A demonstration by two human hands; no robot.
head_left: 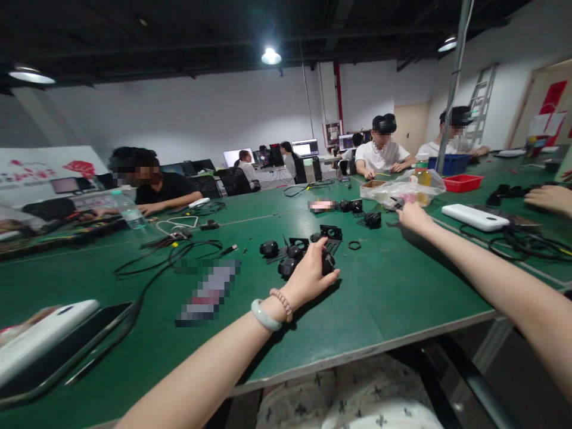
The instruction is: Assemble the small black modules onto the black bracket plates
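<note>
My left hand rests at a cluster of black parts, its thumb and forefinger spread apart and its other fingers partly hidden. Around it lie round black pieces and a flat black bracket with a hole in it. A thin black ring lies just to the right. Farther off, my right hand is closed, with a small black part at its fingertips, too small to name. That hand is beside a clear plastic bag and near a black round piece.
A phone and dark cables lie left on the green table. A white power bank and another person's hand are at right. Behind stand a red tray, a yellow-liquid bottle and a metal pole.
</note>
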